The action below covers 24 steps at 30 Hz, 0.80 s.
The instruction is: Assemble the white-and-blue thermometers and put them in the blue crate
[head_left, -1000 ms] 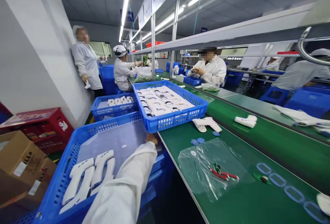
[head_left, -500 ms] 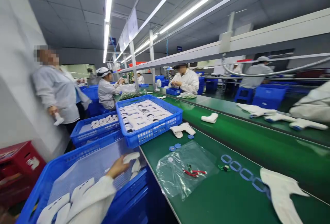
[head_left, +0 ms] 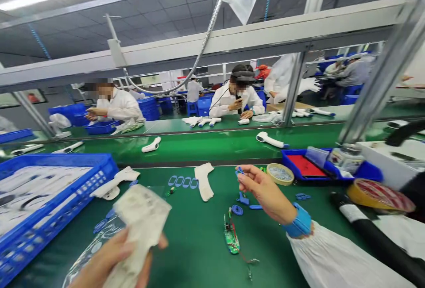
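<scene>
Now — left fingers (head_left: 122, 240) clasp round white shell (head_left: 143, 213) | right fingers (head_left: 249, 183) pinch blue piece (head_left: 239, 171) — at tips

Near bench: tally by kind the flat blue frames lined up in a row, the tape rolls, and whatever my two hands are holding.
Blue frames: 4
Tape rolls: 2
White shell in left hand: 1
Small blue part in right hand: 1
Total: 8
</scene>
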Available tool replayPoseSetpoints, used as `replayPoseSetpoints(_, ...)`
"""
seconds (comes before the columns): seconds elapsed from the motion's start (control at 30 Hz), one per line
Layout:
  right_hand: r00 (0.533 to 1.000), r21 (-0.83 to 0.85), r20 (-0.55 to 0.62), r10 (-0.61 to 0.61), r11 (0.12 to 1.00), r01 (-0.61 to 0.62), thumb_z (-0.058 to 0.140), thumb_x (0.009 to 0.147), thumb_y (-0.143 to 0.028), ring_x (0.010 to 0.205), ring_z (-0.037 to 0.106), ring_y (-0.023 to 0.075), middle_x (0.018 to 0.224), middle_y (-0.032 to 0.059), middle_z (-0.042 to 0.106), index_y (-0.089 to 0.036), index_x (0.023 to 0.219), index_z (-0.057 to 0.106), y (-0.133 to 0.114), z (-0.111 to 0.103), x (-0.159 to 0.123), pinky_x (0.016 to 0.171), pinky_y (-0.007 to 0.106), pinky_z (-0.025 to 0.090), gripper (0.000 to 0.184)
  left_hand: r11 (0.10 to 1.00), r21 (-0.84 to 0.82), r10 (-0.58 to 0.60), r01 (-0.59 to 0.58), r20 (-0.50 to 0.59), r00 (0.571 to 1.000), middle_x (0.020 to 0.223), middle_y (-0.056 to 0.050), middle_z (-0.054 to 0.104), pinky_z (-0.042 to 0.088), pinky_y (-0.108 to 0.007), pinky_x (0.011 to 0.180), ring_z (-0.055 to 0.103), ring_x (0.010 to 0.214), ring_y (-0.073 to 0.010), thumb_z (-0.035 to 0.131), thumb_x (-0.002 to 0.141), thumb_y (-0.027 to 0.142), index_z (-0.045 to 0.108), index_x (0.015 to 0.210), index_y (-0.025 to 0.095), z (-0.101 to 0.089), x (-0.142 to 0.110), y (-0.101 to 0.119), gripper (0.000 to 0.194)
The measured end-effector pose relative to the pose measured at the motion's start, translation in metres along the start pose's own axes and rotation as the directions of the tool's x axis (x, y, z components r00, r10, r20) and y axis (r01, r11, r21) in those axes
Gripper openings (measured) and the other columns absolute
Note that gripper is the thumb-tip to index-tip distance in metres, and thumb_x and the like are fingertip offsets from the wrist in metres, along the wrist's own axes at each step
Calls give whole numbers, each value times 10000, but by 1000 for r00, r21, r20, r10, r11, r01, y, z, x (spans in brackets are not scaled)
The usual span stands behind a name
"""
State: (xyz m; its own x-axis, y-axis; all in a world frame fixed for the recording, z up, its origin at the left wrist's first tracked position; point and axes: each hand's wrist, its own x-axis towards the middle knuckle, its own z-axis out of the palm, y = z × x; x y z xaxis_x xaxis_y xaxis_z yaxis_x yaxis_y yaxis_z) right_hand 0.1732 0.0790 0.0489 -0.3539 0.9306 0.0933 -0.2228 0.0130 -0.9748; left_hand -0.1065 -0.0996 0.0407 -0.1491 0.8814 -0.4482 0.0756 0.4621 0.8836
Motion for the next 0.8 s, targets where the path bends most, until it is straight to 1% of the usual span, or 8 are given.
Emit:
replayPoseSetpoints(0.07, 998, 60, -60, -10, 998, 13, 743, 615, -419, 590, 510, 117, 653, -38, 534, -186, 941, 576, 5, -8, 2, 584, 258, 395, 434, 992, -69, 122, -110, 224, 967, 548, -22, 606, 450, -262, 445, 554, 472, -154, 545, 752, 554, 624, 895, 209, 40, 33, 32, 381)
replayPoseSetpoints(0.1, 996, 82, -84, -15, 996, 22, 740, 626, -408, 596, 511, 116, 654, -43, 530, -192, 986, 568, 8, -12, 2, 593, 256, 395, 455, 984, -113, 168, -139, 306, 937, 551, -23, 613, 446, -252, 444, 552, 455, -146, 570, 740, 529, 614, 884, 197, 59, 48, 46, 364)
replayPoseSetpoints(0.17, 994, 104, -108, -31, 994, 42, 722, 660, -389, 607, 508, 112, 654, -52, 517, -208, 1092, 544, 11, -20, 2, 606, 250, 391, 501, 977, -169, 188, -131, 382, 905, 676, -36, 658, 452, -232, 463, 573, 474, -127, 608, 743, 445, 578, 899, 180, 89, 76, 64, 309)
replayPoseSetpoints(0.23, 992, 103, -120, -38, 993, 51, 702, 690, -380, 613, 499, 108, 665, -51, 516, -211, 1131, 537, 14, -26, 2, 609, 246, 386, 500, 976, -189, 178, -106, 422, 889, 764, -51, 671, 458, -227, 481, 593, 501, -123, 614, 754, 404, 553, 913, 172, 105, 99, 69, 287)
replayPoseSetpoints(0.37, 989, 92, -149, -14, 995, 28, 696, 700, -380, 618, 507, 110, 689, -33, 562, -196, 1011, 560, 19, -28, 1, 617, 251, 392, 385, 985, -170, 115, -41, 454, 884, 718, -48, 658, 470, -236, 523, 606, 528, -131, 612, 764, 395, 542, 842, 159, 104, 120, 57, 259)
replayPoseSetpoints(0.57, 990, 40, -133, 52, 998, -47, 754, 641, -348, 715, 555, 131, 727, -8, 618, -189, 844, 614, 21, -22, -4, 666, 250, 421, 294, 989, -147, 48, 29, 496, 867, 755, -50, 659, 446, -231, 486, 595, 510, -126, 607, 761, 426, 524, 830, 161, 95, 105, 54, 286)
replayPoseSetpoints(0.7, 990, 59, -126, 56, 997, -49, 758, 635, -337, 587, 523, 97, 671, -22, 606, -181, 905, 633, 25, -18, -5, 554, 226, 416, 336, 991, -132, 46, 34, 559, 828, 687, -34, 653, 437, -202, 514, 587, 542, -111, 592, 781, 345, 514, 909, 152, 98, 103, 56, 244)
replayPoseSetpoints(0.8, 990, 90, -133, 52, 995, -40, 752, 642, -352, 562, 544, 99, 689, -8, 630, -171, 947, 623, 27, -15, -5, 563, 241, 445, 378, 991, -135, 64, 22, 600, 798, 666, -46, 659, 425, -184, 517, 585, 548, -106, 597, 768, 292, 506, 926, 143, 99, 105, 53, 235)
